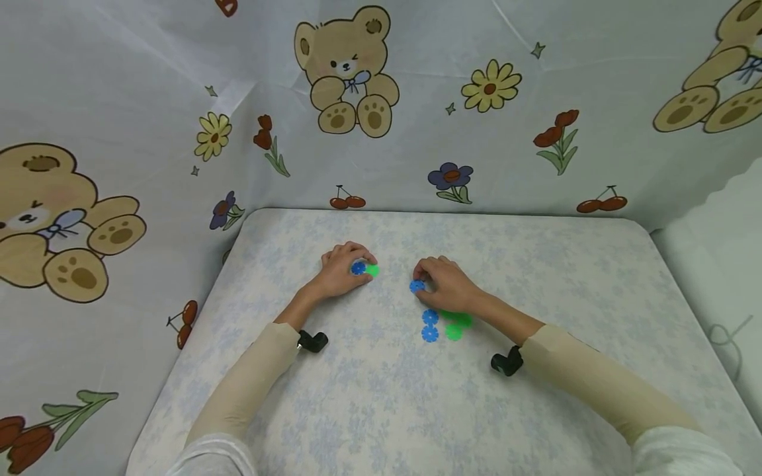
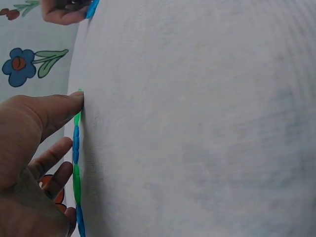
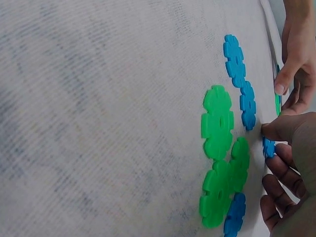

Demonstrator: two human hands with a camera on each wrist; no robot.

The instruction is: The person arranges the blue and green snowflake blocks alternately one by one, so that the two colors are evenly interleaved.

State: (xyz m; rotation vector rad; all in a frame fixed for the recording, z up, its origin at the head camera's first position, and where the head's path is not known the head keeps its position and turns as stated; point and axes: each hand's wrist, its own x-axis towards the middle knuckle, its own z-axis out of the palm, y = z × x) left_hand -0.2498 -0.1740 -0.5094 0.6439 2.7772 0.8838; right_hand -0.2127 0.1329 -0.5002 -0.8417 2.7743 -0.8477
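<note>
My left hand (image 1: 342,271) rests on the table's left half, thumb and index finger on either side of a green notched disc (image 1: 372,270). A blue notched disc (image 1: 358,268) adjoins it under the palm. In the left wrist view, green and blue discs (image 2: 75,143) run edge to edge in a row beneath the fingers. To the right, my right hand (image 1: 449,284) pinches another blue notched disc (image 1: 416,285) between thumb and fingers, close to the tabletop. The right wrist view shows that disc (image 3: 268,148) partly covered by the fingers.
Nearer me than the right hand lie two blue discs (image 1: 430,317) and several green discs (image 1: 454,332). One more blue disc (image 3: 235,212) touches the green ones in the right wrist view. A patterned cloth (image 1: 417,145) hangs behind the table (image 1: 357,410).
</note>
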